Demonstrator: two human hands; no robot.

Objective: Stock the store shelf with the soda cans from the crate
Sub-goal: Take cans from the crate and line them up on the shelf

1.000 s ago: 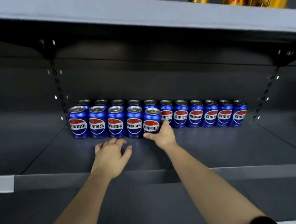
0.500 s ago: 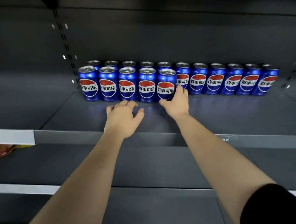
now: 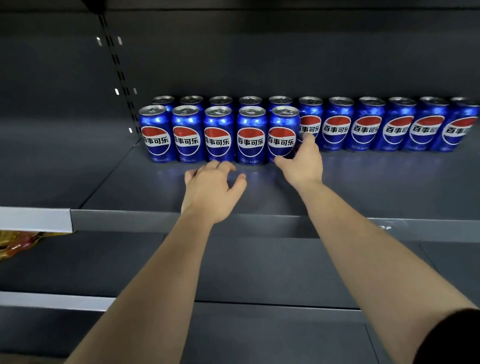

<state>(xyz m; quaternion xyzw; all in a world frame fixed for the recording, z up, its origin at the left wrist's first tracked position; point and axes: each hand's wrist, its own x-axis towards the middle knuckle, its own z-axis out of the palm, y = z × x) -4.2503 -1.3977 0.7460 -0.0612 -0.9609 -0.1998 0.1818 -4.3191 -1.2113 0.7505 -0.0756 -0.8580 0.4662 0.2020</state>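
On the shelf (image 3: 372, 180), right hand (image 3: 302, 164) grips a 百事可乐 can (image 3: 282, 135).

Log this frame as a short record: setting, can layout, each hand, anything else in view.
setting: dark grey store shelf, seen from above and in front
back row: eleven blue soda cans, upright, side by side
front row: five front cans, upright, at the left end
right hand: grips the fifth front can, the rightmost of that row
left hand: fingers spread, palm down, just in front of the front row, holding nothing
crate: not in view
also: coloured packets on a lower shelf at left
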